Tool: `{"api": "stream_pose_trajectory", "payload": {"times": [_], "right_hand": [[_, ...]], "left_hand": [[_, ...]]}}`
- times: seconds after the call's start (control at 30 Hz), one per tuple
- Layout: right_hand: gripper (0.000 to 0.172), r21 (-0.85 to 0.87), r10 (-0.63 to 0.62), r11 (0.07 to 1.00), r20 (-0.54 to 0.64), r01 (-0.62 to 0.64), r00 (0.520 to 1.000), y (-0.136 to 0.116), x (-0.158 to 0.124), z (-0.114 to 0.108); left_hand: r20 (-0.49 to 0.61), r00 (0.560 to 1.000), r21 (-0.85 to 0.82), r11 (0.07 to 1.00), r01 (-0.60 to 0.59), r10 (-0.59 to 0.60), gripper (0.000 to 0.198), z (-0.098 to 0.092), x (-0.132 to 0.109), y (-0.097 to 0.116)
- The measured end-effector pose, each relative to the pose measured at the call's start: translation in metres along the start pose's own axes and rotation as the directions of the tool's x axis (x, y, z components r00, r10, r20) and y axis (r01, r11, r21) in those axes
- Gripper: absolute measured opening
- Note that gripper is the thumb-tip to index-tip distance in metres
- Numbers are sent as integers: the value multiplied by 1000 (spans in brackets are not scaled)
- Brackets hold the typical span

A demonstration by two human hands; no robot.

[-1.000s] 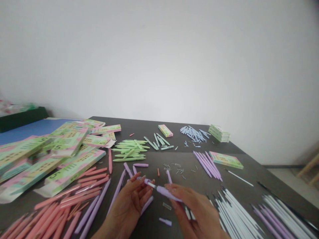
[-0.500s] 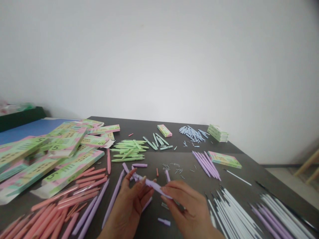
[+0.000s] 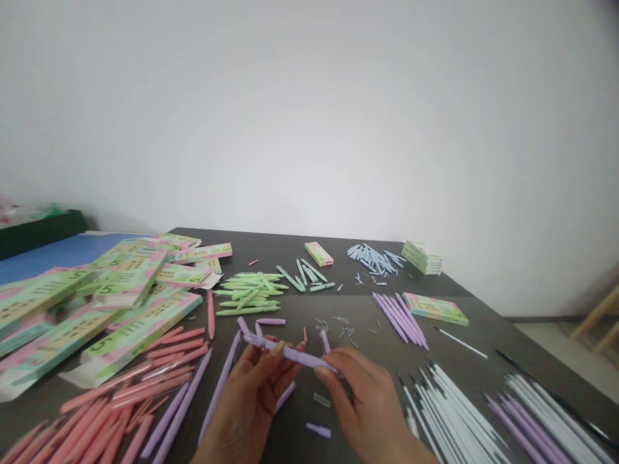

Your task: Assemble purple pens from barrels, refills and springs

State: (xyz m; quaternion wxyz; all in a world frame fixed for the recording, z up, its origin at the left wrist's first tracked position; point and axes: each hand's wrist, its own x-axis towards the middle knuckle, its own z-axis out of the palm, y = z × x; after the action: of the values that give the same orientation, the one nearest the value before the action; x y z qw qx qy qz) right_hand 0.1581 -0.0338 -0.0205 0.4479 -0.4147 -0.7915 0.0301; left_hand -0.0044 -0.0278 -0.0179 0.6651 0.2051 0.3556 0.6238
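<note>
A purple pen point(image 3: 304, 358) is held nearly level between both hands above the dark table. My left hand point(image 3: 256, 386) pinches its middle and left part; a clear piece shows at that end. The fingers of my right hand point(image 3: 360, 399) close on its right end, hiding the tip. Just beyond lie loose purple pen parts point(image 3: 271, 321) and tiny metal springs point(image 3: 345, 332). Between my wrists, a small purple part point(image 3: 318, 430) and a short clear piece point(image 3: 322, 400) rest on the table.
Green-and-pink boxes point(image 3: 130, 277) pile up at the left, with pink pens point(image 3: 89, 425) in front. Green pens point(image 3: 251, 290) lie mid-table and blue parts point(image 3: 372, 258) farther back. White refills point(image 3: 449, 412) and purple barrels point(image 3: 400, 319) are to the right.
The pen has turned closer to level, and its clear left end now shows. My left fingers have shifted along it, with the index finger lowered. My right hand stays at its right end.
</note>
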Motion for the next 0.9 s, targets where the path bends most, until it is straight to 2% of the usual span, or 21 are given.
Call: {"api": "stream_pose_trajectory", "payload": {"times": [0.1,0.2,0.27,0.33,0.43,0.47,0.53,0.63,0.73,0.9], "right_hand": [[31,-30,143,990,80,-141,986,1,0,4],[16,112,273,950,153,-291,950,-1,1,7],[22,227,347,894,190,-385,918,-2,1,8],[13,270,398,851,228,-451,888,-3,2,7],[35,272,452,801,311,-534,836,-4,2,6],[36,288,458,785,325,-548,828,-4,2,6],[26,356,460,753,318,-554,829,-3,2,7],[23,406,470,709,338,-577,815,-2,2,10],[42,384,498,669,404,-636,768,-2,2,12],[32,540,473,580,386,-610,792,-2,3,11]], "left_hand": [[-14,1000,23,999,-24,24,14,2,-2,0],[-44,997,34,998,-59,60,16,3,-3,-1],[-41,996,31,996,-83,84,17,3,-3,-1],[-26,995,34,995,-91,91,18,4,-4,-2],[-15,997,60,995,-78,79,18,4,-5,-2],[-17,997,68,995,-79,81,19,3,-5,-1],[-19,995,75,993,-96,97,20,3,-6,-1],[-2,992,99,987,-126,127,20,2,-5,0],[4,993,134,984,-116,117,20,2,-5,1],[-2,992,152,981,-123,125,21,4,-4,1]]}}
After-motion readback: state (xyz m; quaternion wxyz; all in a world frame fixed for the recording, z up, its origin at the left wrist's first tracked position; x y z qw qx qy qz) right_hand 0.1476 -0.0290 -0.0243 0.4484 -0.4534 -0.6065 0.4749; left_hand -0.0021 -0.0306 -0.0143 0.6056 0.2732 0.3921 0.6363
